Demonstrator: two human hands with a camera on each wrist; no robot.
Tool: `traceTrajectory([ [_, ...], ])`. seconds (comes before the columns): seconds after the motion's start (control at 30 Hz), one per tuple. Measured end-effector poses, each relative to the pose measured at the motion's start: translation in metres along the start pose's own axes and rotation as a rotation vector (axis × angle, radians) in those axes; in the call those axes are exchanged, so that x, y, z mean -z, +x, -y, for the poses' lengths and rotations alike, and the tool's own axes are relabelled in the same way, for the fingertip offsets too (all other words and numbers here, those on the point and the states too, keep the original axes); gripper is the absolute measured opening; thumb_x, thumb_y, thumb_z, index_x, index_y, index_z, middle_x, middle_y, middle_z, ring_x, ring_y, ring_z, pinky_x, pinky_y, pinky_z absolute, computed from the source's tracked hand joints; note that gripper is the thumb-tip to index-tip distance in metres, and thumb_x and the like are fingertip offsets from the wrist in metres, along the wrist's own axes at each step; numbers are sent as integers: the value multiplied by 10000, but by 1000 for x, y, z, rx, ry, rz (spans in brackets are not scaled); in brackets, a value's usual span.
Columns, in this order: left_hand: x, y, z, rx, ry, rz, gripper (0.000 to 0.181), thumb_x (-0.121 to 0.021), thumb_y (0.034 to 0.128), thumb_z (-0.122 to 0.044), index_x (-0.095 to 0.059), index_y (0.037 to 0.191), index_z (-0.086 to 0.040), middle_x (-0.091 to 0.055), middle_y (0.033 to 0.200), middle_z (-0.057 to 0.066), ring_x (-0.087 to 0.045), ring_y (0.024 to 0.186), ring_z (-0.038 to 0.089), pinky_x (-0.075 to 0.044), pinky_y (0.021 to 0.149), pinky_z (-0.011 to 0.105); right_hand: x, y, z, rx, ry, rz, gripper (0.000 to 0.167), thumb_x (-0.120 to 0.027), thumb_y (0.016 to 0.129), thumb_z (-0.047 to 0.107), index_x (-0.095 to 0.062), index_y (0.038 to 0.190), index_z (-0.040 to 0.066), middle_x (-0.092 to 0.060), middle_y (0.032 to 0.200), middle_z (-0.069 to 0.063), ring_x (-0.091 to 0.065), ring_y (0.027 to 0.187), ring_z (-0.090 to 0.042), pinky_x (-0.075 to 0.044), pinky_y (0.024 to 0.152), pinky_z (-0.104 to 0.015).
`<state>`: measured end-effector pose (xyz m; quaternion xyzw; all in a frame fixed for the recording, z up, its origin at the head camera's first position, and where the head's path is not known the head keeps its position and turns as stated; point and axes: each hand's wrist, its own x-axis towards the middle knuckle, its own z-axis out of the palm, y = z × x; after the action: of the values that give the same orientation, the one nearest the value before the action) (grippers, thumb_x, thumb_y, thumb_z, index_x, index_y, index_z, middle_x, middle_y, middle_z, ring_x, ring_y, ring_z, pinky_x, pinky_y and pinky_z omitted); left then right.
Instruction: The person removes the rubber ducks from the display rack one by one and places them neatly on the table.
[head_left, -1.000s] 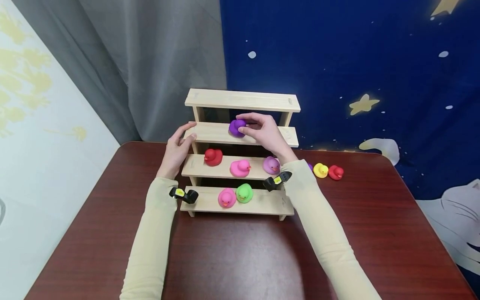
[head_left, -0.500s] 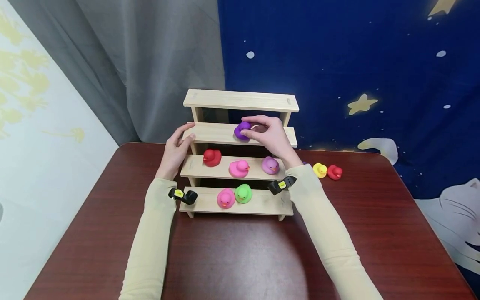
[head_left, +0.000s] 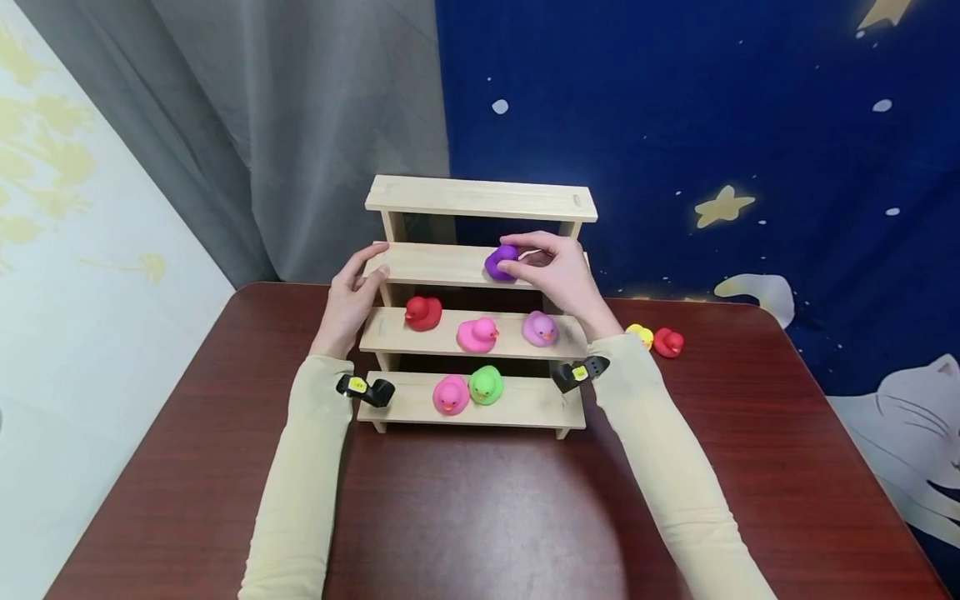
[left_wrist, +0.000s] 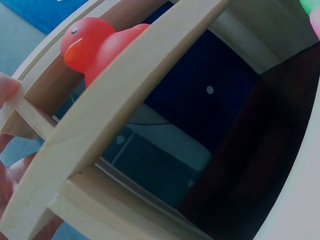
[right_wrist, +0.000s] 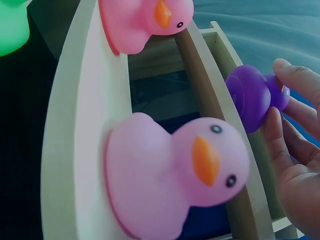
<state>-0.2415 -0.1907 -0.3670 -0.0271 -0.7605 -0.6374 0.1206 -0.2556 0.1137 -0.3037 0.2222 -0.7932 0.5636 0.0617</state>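
A wooden four-step shelf (head_left: 480, 196) stands on the table. My left hand (head_left: 349, 304) holds the left end of its second-highest plank, thumb at the front and a finger toward the back. With thumb and fingers, my right hand (head_left: 558, 271) pinches a purple rubber duck (head_left: 500, 263) at that same plank, right of its middle. The right wrist view shows the purple duck (right_wrist: 250, 95) gripped around its head. One step lower sit a red duck (head_left: 423, 313), a pink duck (head_left: 477, 335) and a light purple duck (head_left: 540, 329).
Another pink duck (head_left: 451, 395) and a green duck (head_left: 486, 385) sit side by side on the lowest plank. On the table (head_left: 465, 508), right of the shelf, are a yellow duck (head_left: 640, 335), partly behind the right sleeve, and a red duck (head_left: 668, 342). Curtains hang behind.
My right hand has moved to the right along the second-highest plank with the purple duck. The right sleeve now covers more of the ducks on the table. My left hand has stayed in place.
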Motion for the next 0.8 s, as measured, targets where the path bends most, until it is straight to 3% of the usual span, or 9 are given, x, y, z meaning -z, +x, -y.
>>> traceTrajectory([
  [0.13,0,0,0,-2,-8,0,374,-596,973,-238,-576,1346,-254,-311,553,-63,-349,562,107,-274,544,258,4,-2,2,4,1,-6,354,-794,822,176,-717,1153,76,-682,1100,-62,-661,870,-193,-513,769,-278],
  [0.5,1,0,0,-2,-18,7,378,-595,973,-229,-576,1349,-253,-317,545,-64,-337,545,101,-265,541,260,16,-17,4,22,-16,-34,350,-793,825,201,-719,1148,89,-695,1030,-40,-665,858,-179,-511,765,-285],
  [0.8,2,1,-2,8,-24,30,414,-587,976,-219,-540,1387,-208,-308,560,-69,-328,546,99,-272,546,256,23,-30,4,35,55,-80,346,-785,824,122,-707,1154,50,-687,984,-78,-681,839,-184,-528,742,-267],
])
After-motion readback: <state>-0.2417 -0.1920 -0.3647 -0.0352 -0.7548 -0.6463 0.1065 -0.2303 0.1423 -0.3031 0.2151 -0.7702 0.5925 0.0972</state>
